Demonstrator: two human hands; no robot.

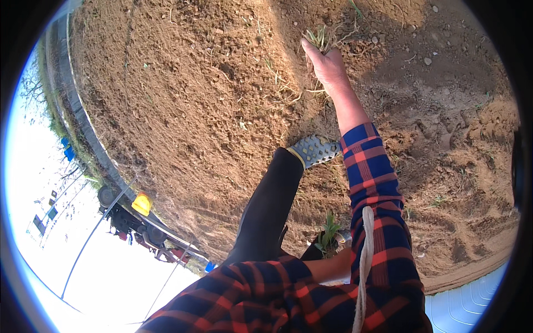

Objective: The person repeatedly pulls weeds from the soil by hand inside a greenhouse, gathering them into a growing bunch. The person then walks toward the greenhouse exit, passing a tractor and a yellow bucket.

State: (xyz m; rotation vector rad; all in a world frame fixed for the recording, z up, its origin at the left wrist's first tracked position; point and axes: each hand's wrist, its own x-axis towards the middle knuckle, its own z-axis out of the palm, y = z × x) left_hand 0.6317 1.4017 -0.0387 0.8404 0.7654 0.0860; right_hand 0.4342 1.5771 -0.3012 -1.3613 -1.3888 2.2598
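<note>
At the top, my right hand [327,66] is closed around a clump of grass [318,38] with dry blades and stringy roots, just above the soil. My left forearm [331,266] runs bare out of its plaid sleeve and passes under the right arm. The left hand is hidden behind the right sleeve [370,179]. Near that forearm is a green leafy plant [329,233]; whether it is held cannot be told. A light cord [366,249] hangs over the right sleeve.
Loose brown soil [200,104] with scattered roots and small stones surrounds me. My patterned grey shoe [317,150] rests on it. A paved strip [89,125] curves along the left, near a yellow object [142,204] and a wheeled machine [137,231]. Pale sheeting [466,297] lies lower right.
</note>
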